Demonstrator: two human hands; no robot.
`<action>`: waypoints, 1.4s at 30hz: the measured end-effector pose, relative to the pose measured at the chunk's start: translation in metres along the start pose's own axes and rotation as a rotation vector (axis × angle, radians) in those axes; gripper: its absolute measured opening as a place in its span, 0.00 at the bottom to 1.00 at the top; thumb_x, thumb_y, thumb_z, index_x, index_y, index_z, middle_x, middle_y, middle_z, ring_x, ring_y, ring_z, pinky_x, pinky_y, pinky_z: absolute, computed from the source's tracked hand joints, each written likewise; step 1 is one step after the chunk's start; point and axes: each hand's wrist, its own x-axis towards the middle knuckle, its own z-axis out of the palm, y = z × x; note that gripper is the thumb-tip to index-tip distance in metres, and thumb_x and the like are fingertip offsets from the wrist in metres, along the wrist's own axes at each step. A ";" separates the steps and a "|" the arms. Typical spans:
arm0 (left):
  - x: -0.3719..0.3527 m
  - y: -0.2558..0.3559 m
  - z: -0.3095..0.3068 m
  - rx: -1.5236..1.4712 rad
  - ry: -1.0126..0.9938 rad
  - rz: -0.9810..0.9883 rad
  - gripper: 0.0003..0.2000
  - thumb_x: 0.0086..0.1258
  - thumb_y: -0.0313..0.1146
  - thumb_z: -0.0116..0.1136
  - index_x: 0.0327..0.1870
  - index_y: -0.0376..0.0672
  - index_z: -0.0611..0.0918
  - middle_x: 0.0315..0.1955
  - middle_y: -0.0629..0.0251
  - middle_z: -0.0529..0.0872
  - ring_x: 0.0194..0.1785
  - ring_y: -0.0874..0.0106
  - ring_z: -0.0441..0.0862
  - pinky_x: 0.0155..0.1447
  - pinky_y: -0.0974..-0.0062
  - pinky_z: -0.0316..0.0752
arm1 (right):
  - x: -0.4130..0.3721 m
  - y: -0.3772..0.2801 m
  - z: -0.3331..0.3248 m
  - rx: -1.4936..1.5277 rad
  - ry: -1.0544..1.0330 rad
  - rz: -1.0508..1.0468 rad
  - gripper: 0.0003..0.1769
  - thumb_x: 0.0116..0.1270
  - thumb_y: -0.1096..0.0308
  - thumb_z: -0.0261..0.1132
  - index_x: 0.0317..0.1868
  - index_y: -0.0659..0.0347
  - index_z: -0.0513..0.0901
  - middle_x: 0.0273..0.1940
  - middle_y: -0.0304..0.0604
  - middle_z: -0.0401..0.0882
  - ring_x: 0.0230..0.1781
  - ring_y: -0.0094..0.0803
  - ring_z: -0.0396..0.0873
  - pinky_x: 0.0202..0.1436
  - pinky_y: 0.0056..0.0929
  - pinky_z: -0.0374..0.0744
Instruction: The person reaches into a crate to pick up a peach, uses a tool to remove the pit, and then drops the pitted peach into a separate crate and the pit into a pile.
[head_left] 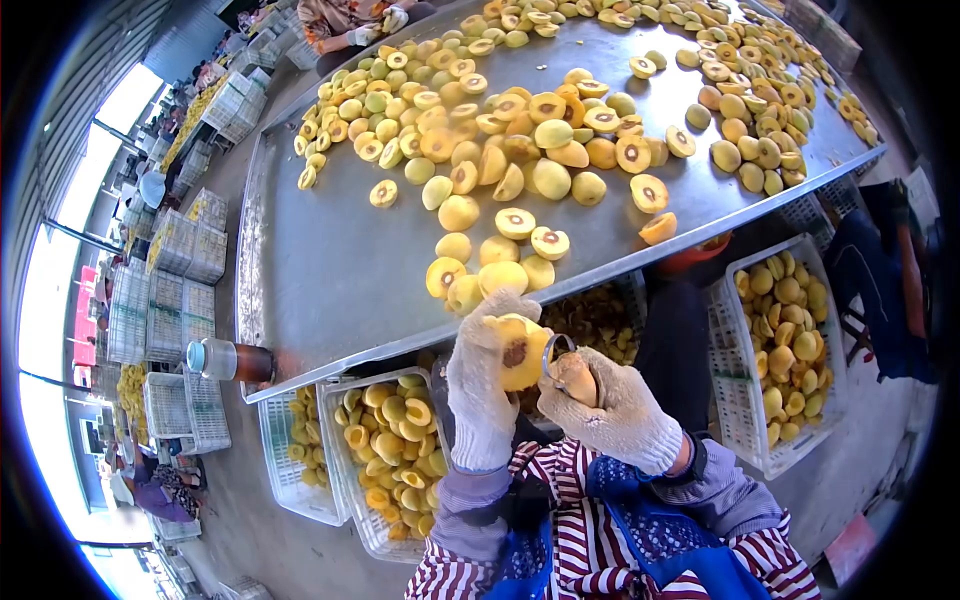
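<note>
My left hand [482, 385], in a knitted white glove, grips a yellow peach half [519, 355] with its cut, brownish centre turned to the right. My right hand [618, 410], gloved too, is closed around the handle of a peach pitting knife [551, 350] with a curved metal loop. The loop is right beside the cut face of the peach; whether it touches cannot be made out. Just beyond my hands, halved peaches [500, 277] lie cut side up and down on the metal table [340, 300].
White crates of peach halves [395, 450] stand below the table edge, with another crate [740, 380] at right. A jar of dark liquid [230, 361] is at the table's left end. Across the table is a person [345, 25] in gloves. Stacked crates [165, 300] line the left.
</note>
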 end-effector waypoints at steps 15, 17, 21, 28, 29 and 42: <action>-0.013 0.005 0.005 0.099 0.006 0.145 0.26 0.80 0.46 0.50 0.67 0.32 0.73 0.59 0.54 0.81 0.60 0.66 0.80 0.65 0.69 0.75 | 0.006 0.015 0.008 -0.384 -0.068 0.045 0.21 0.69 0.50 0.64 0.46 0.61 0.76 0.32 0.56 0.84 0.33 0.56 0.84 0.36 0.47 0.80; -0.014 0.004 0.008 0.119 0.027 0.197 0.25 0.80 0.44 0.51 0.67 0.31 0.73 0.59 0.54 0.81 0.60 0.66 0.79 0.65 0.69 0.74 | 0.005 0.020 0.011 -0.277 -0.081 0.043 0.20 0.69 0.52 0.64 0.46 0.62 0.76 0.34 0.57 0.84 0.35 0.56 0.84 0.38 0.46 0.81; -0.014 0.010 0.008 0.226 -0.010 0.263 0.23 0.80 0.39 0.51 0.66 0.31 0.73 0.60 0.51 0.80 0.60 0.64 0.80 0.64 0.67 0.75 | 0.003 0.004 0.006 0.016 -0.235 0.165 0.18 0.70 0.57 0.65 0.49 0.63 0.78 0.37 0.50 0.85 0.37 0.44 0.86 0.43 0.38 0.82; -0.019 0.004 0.006 0.812 -0.107 0.727 0.23 0.81 0.41 0.45 0.70 0.37 0.72 0.68 0.49 0.72 0.70 0.52 0.71 0.73 0.58 0.64 | 0.009 0.000 -0.023 0.325 -0.540 0.401 0.12 0.73 0.61 0.63 0.46 0.61 0.78 0.24 0.33 0.78 0.21 0.17 0.75 0.25 0.19 0.75; -0.018 0.004 0.005 0.850 -0.144 0.762 0.22 0.81 0.39 0.46 0.69 0.37 0.72 0.68 0.50 0.73 0.70 0.52 0.71 0.73 0.58 0.65 | 0.007 0.004 -0.025 0.368 -0.545 0.401 0.12 0.73 0.60 0.64 0.45 0.61 0.78 0.24 0.33 0.77 0.20 0.18 0.75 0.24 0.19 0.74; 0.016 0.024 0.013 0.642 -0.269 0.094 0.12 0.74 0.32 0.59 0.55 0.45 0.84 0.48 0.58 0.87 0.47 0.62 0.87 0.51 0.71 0.81 | 0.004 0.015 -0.018 0.557 -0.458 0.566 0.11 0.70 0.60 0.66 0.38 0.59 0.78 0.18 0.33 0.73 0.11 0.20 0.69 0.12 0.20 0.69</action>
